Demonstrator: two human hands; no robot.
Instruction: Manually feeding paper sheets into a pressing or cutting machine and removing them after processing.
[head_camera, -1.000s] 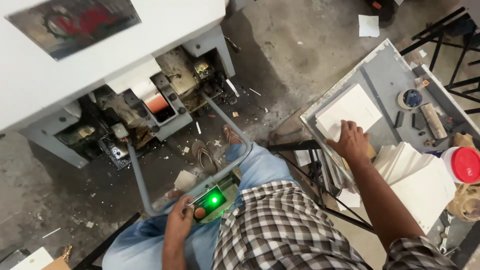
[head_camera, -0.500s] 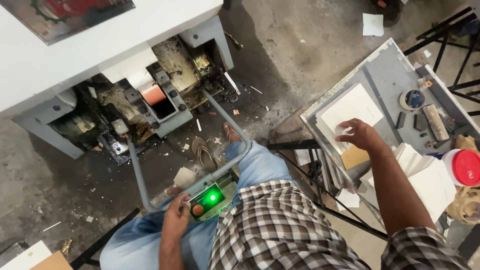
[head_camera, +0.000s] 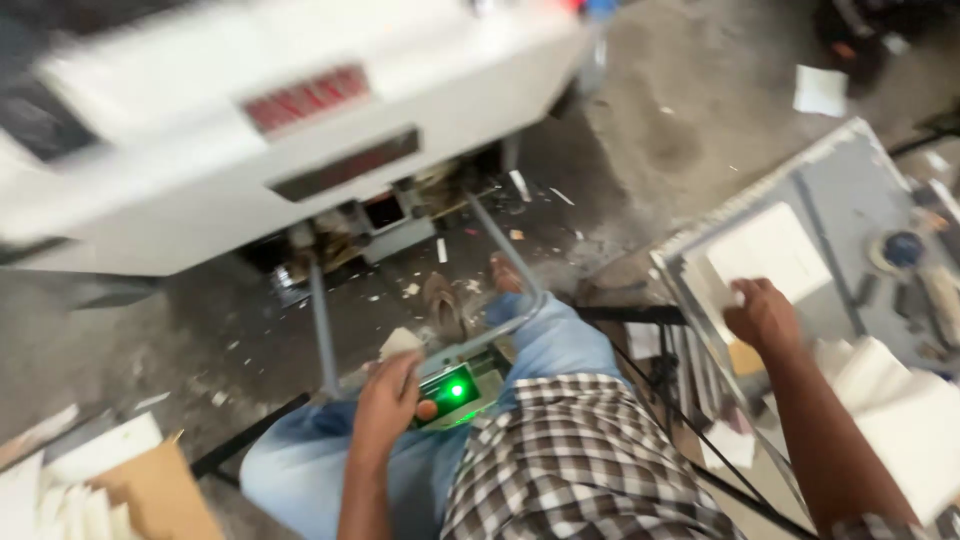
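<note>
Looming blurred across the upper left, a big white box-shaped machine (head_camera: 300, 130) with dark slots and a grey open mechanism along its lower edge. Spreading beneath it, a grey concrete floor (head_camera: 650, 130) littered with small paper scraps, one white sheet of paper (head_camera: 820, 90) lying near the top right. Tilting in from the right, a grey metal worktop (head_camera: 840, 190) with a raised rim, carrying a flat stack of white square cards (head_camera: 770, 250) toward its left edge and a round blue-and-grey object (head_camera: 902, 249) nearer its right edge, too blurred to identify. Piling up at the worktop's near right corner, more loose white cards (head_camera: 900, 410). Sitting low in the middle, blue denim legs (head_camera: 300, 470) and a checked brown-and-white shirt (head_camera: 580, 460). Running from the machine down to the lap, a bent grey metal tube frame (head_camera: 325, 330). Lying at the bottom left, brown cardboard and white sheets (head_camera: 110, 480).

Resting on the worktop's left edge, the right hand (head_camera: 762, 315), fingers curled and touching the near edge of the white card stack; not possible to tell whether gripping a card. Lying half-curled on the lap, the left hand (head_camera: 388, 405), thumb side against a small grey control box with a glowing green light (head_camera: 455, 392) and an orange button (head_camera: 427, 410), fingertips touching a small white card scrap (head_camera: 400, 342) just above the box; grip on either not clear.
</note>
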